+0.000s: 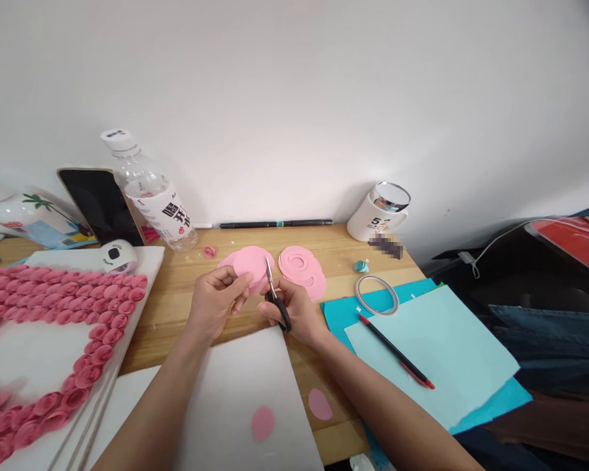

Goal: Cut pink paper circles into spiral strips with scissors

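Nearest us, between our forearms, a petal-shaped pink piece [263,423] lay on a white board [226,392], and a second pink scrap [321,404] lay just beside that board on the wooden table [169,297]. Past the board's far edge, our left hand [216,294] came in from the left with its wrist raised, thumb and fingers pinching the near edge of a pink disc [249,261], held up over the wood. Facing it, our right hand [292,307] was curled around the handles of the scissors [273,296], the blades pointing away from us beside the disc's right edge; whether they touched the paper we could not tell. We judged the step in hand to be cutting the disc, with the next move calling for a steady left pinch, fingertips clear of the blades, and the paper's edge fed between them. Behind the held disc lay more pink paper [226,260], and to its right a pile of cut pink rounds [302,269]. Farther off, along the wall, we had a clear bottle [152,193], a dark pen [255,224] and a white mug [370,216].
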The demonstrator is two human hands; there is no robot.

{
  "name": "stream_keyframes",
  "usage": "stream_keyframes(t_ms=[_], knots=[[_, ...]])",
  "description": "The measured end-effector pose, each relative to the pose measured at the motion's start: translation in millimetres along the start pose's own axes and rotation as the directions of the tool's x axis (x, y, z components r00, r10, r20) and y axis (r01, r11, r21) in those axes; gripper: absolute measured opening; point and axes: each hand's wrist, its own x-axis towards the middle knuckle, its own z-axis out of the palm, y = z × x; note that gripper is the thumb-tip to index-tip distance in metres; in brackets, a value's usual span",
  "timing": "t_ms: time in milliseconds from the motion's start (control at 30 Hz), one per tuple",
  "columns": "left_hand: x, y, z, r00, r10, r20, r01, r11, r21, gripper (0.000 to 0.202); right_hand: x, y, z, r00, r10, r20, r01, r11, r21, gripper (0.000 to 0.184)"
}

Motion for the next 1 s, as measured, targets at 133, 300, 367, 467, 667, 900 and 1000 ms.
stream_keyframes(t_ms=[133,300,367,467,667,900,1000], knots=[[-0.4,0.2,-0.2,0.999,-0.011,0.039,0.012,0.999,-0.036,0.025,-0.1,-0.5,0.1,1.0,0.01,0.005,-0.01,1.0,0.01,0.043],[-1.6,1.9,0.5,0.995,-0.011,0.096,0.017,0.998,-0.059,0.025,-0.6,-1.1,1.1,1.0,0.02,0.002,-0.02,1.0,0.011,0.045],[-1.4,1.8,1.2,0.995,-0.01,0.103,0.015,0.999,-0.05,0.024,-1.1,-1.3,1.7,1.0,0.027,0.007,-0.027,1.0,-0.006,0.045],[-1.3,1.4,2.2,0.996,-0.004,0.089,0.006,1.0,-0.019,0.022,-1.5,-0.2,1.4,0.999,0.032,0.027,-0.031,0.999,-0.025,0.045],[-2.4,0.9,1.3,0.994,-0.034,0.104,0.028,0.998,0.056,0.017,1.1,1.8,-2.7,0.996,-0.07,0.058,0.07,0.998,-0.001,0.05],[-2.0,1.2,1.6,0.994,-0.044,0.097,0.037,0.997,0.068,0.018,1.8,-1.7,-2.6,0.993,-0.106,0.06,0.107,0.994,-0.009,0.051],[-2.0,1.4,1.8,0.997,-0.04,0.073,0.035,0.998,0.061,0.02,1.7,-1.5,-2.9,0.994,-0.094,0.052,0.095,0.995,-0.012,0.048]])
